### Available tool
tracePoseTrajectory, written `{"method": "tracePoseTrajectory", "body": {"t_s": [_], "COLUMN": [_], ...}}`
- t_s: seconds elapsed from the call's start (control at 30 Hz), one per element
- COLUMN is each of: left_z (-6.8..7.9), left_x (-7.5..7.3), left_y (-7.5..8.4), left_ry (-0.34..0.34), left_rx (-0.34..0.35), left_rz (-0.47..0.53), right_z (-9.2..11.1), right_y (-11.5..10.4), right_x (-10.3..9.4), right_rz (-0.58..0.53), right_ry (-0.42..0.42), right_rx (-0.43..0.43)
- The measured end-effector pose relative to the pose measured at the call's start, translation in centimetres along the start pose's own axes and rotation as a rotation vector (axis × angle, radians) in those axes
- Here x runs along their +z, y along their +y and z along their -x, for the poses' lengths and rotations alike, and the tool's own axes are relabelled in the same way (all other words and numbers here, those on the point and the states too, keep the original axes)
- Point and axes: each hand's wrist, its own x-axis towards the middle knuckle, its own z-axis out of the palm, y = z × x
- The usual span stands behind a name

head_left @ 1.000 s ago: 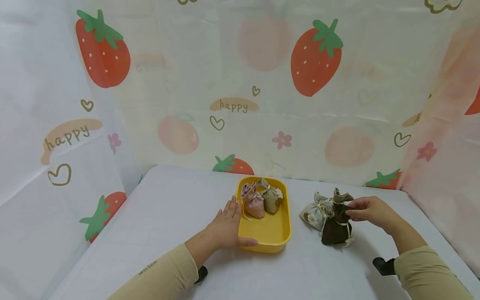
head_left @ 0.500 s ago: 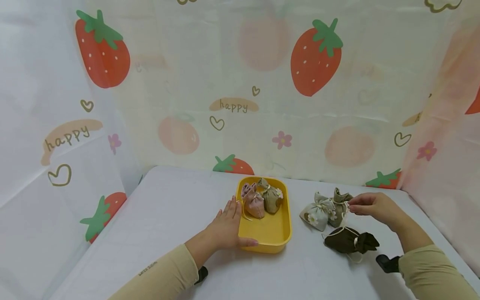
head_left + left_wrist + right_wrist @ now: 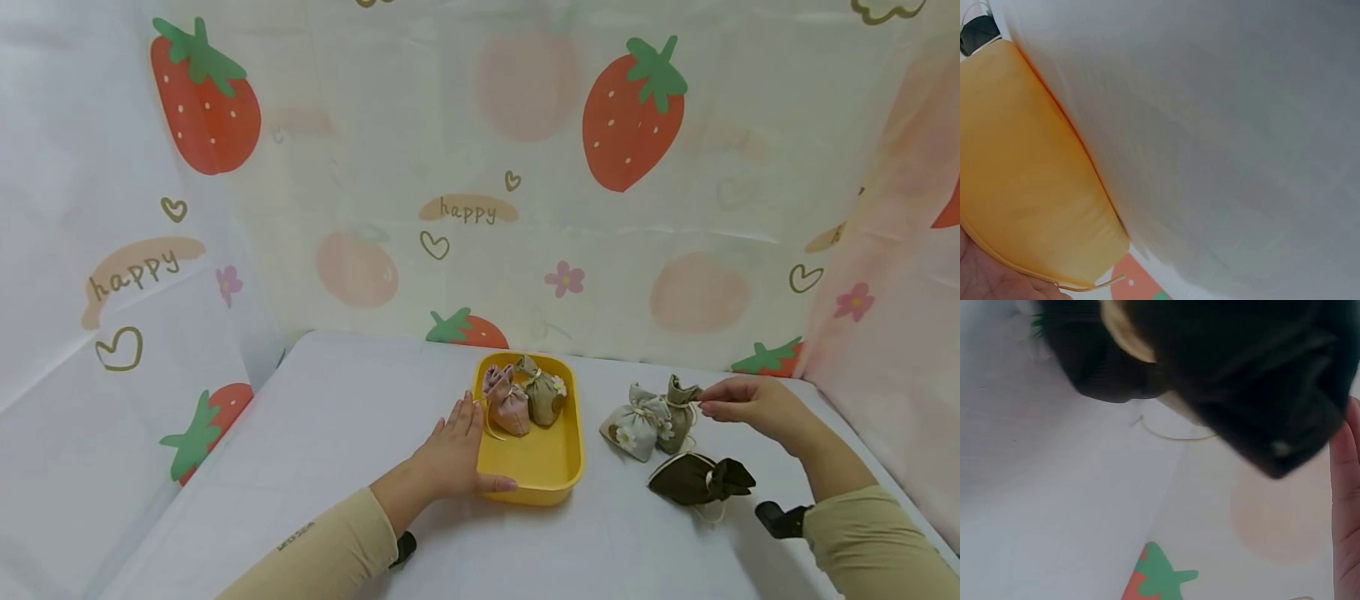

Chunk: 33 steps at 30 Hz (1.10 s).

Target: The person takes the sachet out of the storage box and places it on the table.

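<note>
Dark-brown cloth pouch [image 3: 681,480] now lies released, apparently freeing right hand [image 3: 756,410], grip undeterminable, for olive cloth pouch [image 3: 679,423]; left hand [image 3: 448,454] rests flat.

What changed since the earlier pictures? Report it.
The dark brown bag has come away from the right hand and tipped from upright onto its side, top pointing right. That hand is now at the neck of the olive bag, grip unclear. Unchanged: the left hand against the yellow tray, and the pale bag.
</note>
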Motion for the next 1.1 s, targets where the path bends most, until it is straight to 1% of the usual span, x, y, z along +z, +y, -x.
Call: {"method": "tracePoseTrajectory", "body": {"t_s": [0.37,0.57,0.73,0.83,0.93,1.1], "left_z": [0.1,0.0,0.0,0.0,0.0,-0.1], "left_x": [-0.3,-0.2,-0.2,-0.2,-0.2,0.0], "left_y": [0.2,0.1,0.1,0.1,0.1,0.0], "left_ry": [-0.004,-0.006,-0.003,-0.004,-0.003,-0.003], "left_rx": [0.0,-0.005,-0.005,-0.008,-0.006,-0.007], "left_rz": [0.008,0.01,0.003,-0.002,0.007,-0.005], "right_z": [-0.2,-0.9,-2.0,-2.8,-3.6,-4.9], "right_y": [-2.6,-4.1,-5.4,-6.0,-6.6,-7.8], "right_x": [-0.8,-0.6,0.1,0.8,1.5,2.9], "right_rz": [0.002,0.002,-0.009,-0.009,0.005,0.006], "right_ry": [0.004,0.003,-0.011,-0.021,-0.028,-0.051], "right_rx": [-0.044,-0.073,-0.103,-0.107,-0.105,-0.137]}}
